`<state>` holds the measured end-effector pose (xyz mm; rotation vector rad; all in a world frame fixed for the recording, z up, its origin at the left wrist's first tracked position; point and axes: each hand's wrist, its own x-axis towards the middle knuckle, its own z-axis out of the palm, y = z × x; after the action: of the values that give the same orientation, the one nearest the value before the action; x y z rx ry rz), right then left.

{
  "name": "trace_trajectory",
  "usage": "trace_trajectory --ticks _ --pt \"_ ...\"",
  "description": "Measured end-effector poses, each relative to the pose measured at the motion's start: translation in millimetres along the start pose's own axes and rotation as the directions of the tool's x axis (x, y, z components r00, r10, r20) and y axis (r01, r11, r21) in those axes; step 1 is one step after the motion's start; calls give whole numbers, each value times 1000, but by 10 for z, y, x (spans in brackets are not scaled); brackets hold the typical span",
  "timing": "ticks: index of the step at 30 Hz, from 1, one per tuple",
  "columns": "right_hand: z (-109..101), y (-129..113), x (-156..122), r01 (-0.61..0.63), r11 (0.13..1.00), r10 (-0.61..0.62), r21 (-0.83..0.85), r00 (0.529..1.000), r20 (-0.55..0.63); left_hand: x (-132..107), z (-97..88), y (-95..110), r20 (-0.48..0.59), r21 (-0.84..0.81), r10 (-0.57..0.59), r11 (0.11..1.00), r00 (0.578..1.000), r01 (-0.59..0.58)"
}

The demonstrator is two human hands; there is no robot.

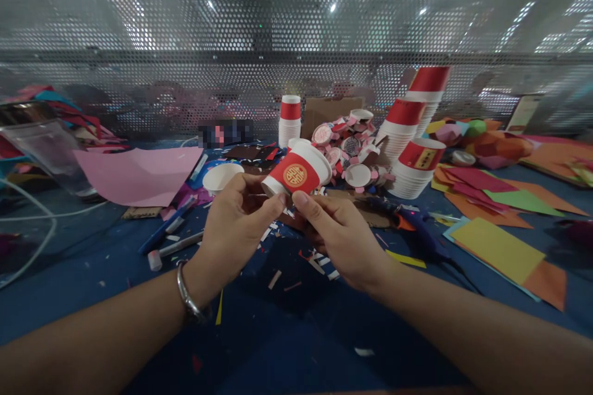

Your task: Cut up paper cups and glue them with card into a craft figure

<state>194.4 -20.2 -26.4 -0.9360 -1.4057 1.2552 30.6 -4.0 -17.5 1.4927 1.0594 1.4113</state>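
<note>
A red paper cup with a gold round emblem and a white rim is tilted on its side above the blue table, its mouth toward the upper right. My left hand, with a metal bracelet on the wrist, pinches the cup's base from the left. My right hand grips the same base from the right, thumb on top. Both hands are closed on the cup.
Stacks of red and white cups lean at the right; one stack stands at the back. A heap of cut cup pieces, a white bowl, a pink sheet, coloured paper, a glue gun and markers lie around. Perforated metal screen behind.
</note>
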Motion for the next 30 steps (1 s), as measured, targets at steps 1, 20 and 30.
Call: trace_trajectory --ticks 1,20,30 --pt "3 -3 -3 -1 1000 1 2 1000 -2 0 -2 5 0 3 1 1000 1000 -1" --pt "-55 30 50 -15 1000 15 -5 998 53 22 -48 42 4 144 10 990 1000 -11" --pt "-64 19 46 -16 1000 17 -9 998 64 37 -42 46 21 129 24 991 999 -27"
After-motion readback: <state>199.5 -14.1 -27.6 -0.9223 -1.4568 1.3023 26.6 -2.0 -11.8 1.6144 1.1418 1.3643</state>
